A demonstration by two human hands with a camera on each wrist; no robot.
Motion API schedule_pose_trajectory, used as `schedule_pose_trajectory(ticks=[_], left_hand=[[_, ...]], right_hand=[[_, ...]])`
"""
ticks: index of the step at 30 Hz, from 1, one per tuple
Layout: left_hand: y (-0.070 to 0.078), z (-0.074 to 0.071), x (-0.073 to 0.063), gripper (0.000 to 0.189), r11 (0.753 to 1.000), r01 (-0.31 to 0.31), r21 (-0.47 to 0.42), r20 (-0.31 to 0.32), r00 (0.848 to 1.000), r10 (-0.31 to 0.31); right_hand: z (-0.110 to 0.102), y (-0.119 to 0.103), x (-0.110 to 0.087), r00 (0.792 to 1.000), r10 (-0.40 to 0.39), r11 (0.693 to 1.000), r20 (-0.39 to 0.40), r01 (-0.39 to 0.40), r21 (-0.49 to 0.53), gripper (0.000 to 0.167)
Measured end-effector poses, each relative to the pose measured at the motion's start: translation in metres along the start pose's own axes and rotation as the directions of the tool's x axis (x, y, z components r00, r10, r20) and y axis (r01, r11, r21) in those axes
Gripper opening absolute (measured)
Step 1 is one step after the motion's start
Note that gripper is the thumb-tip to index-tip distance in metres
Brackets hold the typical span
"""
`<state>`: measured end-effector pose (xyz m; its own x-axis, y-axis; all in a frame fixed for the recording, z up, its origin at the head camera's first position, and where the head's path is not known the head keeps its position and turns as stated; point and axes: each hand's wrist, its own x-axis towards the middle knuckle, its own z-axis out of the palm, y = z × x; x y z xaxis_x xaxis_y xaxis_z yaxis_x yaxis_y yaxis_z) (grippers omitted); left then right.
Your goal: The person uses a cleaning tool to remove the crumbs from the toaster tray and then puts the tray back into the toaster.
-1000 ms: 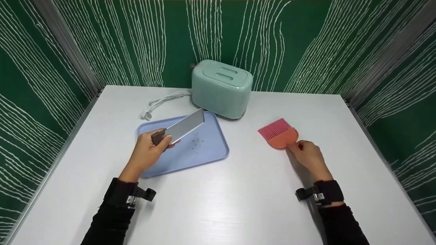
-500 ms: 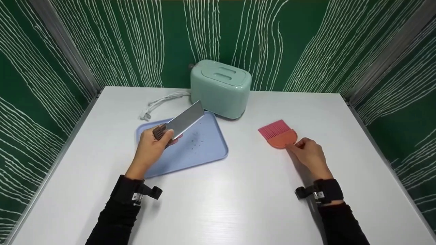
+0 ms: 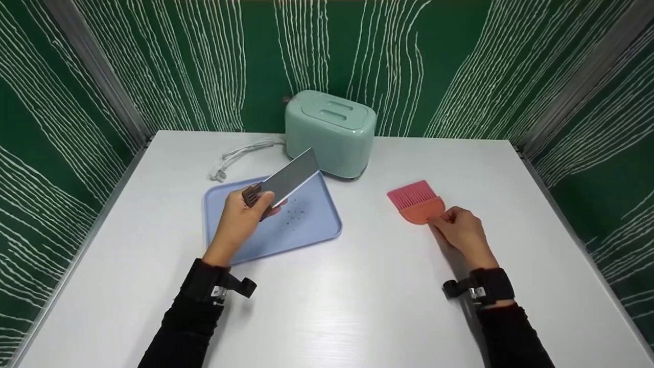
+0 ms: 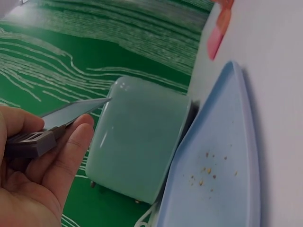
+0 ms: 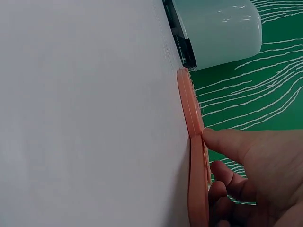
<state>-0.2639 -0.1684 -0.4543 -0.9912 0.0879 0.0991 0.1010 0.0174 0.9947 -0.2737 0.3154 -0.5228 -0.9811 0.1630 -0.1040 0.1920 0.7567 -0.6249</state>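
My left hand (image 3: pixel 244 217) holds a flat tool with a rectangular grey blade (image 3: pixel 294 176) and a brown handle (image 3: pixel 252 194), thumb over its near end. The blade points away to the right over a light blue tray (image 3: pixel 250 250); its tip overlaps the toaster's base in the head view. Small dark crumbs (image 4: pixel 209 171) are scattered on the tray. On the right, my right hand (image 3: pixel 462 230) pinches the orange end of a brush (image 3: pixel 423 210) with pink bristles, which lies low over the table. In the right wrist view the thumb rests on the brush's orange edge (image 5: pixel 191 104).
A mint-green toaster (image 3: pixel 329 135) stands behind the tray, with its white cord and plug (image 3: pixel 218 174) to the left. Green walls with white streaks (image 3: pixel 449 66) enclose the back and sides of the white table (image 3: pixel 347 306).
My left hand has moved right and slightly away with the bladed tool, which is higher over the tray. The right hand and the brush have stayed nearly in place.
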Motion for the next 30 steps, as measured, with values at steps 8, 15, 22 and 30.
schedule_pose_trajectory(ticks=[8,15,22,30], left_hand=[[-0.001,0.017,0.005,0.027,0.999,-0.028,0.034,-0.053,0.998,0.030],[-0.005,0.040,0.010,0.023,0.998,-0.042,0.054,-0.099,0.994,0.047],[-0.012,0.072,0.012,0.037,0.998,-0.040,-0.048,-0.107,0.994,0.035],[-0.021,0.120,0.009,0.041,0.989,-0.021,-0.147,-0.142,0.990,0.000]], right_hand=[[-0.002,-0.018,-0.006,0.999,-0.042,0.998,-0.021,0.043,0.041,0.041],[0.008,-0.046,-0.014,0.993,-0.116,0.987,0.028,0.112,0.115,0.039],[0.027,-0.085,-0.017,0.981,-0.186,0.957,0.062,0.167,0.237,0.040],[0.045,-0.124,-0.023,0.948,-0.277,0.904,0.159,0.201,0.378,0.047]])
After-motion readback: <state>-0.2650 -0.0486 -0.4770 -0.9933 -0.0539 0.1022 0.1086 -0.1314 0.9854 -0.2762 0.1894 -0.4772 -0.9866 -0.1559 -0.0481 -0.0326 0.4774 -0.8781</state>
